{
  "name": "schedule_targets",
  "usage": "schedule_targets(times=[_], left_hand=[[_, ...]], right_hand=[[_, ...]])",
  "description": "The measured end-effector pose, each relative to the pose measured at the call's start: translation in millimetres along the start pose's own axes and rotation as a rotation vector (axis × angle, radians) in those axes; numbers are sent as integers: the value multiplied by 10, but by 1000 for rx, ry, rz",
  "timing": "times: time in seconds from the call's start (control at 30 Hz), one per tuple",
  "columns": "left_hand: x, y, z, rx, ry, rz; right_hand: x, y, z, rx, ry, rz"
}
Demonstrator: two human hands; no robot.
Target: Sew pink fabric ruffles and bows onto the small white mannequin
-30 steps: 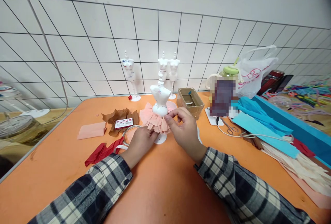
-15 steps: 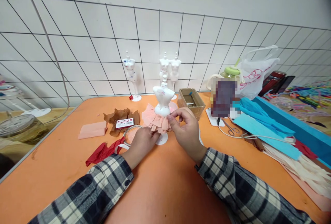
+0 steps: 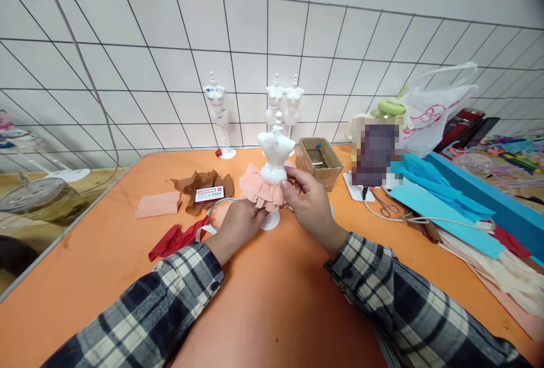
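Note:
A small white dress-form mannequin [image 3: 276, 150] stands upright on a round white base [image 3: 271, 221] between my hands. Around its waist sits a ruffled pink crepe-paper skirt [image 3: 257, 187]. My right hand [image 3: 312, 205] pinches the skirt's right side at the waist, its thumb in front and the fingers curled behind. At the lower left edge of the skirt, my left hand [image 3: 241, 225] is closed with its thumb and fingers together. Its fingertips are partly hidden under the paper.
To the left lie brown crepe paper [image 3: 199, 182], a small labelled box [image 3: 209, 194], a tape roll [image 3: 212, 218], red paper [image 3: 178, 242] and folded pink paper [image 3: 158, 205]. A cardboard box [image 3: 321, 164], scissors [image 3: 386, 205] and blue paper [image 3: 446, 218] are at right; more mannequins [image 3: 216, 102] stand behind.
My right hand's fingers have moved from a raised pinch at the skirt's front to lie farther round the waist's right side. My left hand stays at the hem. The whole view has shifted slightly.

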State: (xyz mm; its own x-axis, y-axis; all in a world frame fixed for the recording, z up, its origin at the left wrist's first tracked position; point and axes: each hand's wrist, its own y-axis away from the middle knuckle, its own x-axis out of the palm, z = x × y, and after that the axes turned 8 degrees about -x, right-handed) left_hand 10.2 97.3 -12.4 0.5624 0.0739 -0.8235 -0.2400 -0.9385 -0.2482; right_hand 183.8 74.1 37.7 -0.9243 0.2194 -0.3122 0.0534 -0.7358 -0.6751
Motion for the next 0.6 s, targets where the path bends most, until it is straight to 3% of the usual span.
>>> schedule_targets(times=[0.2, 0.37, 0.5, 0.6], left_hand=[[-45, 1, -52, 43, -69, -2], [-47, 2, -34, 54, 5, -22], [-31, 9, -25, 31, 14, -22], [-24, 14, -25, 18, 14, -20]], right_hand=[[31, -6, -23, -52, 51, -54], [33, 45, 48, -70, 83, -258], [-11, 65, 91, -182, 197, -117], [-37, 75, 101, -241, 249, -112]])
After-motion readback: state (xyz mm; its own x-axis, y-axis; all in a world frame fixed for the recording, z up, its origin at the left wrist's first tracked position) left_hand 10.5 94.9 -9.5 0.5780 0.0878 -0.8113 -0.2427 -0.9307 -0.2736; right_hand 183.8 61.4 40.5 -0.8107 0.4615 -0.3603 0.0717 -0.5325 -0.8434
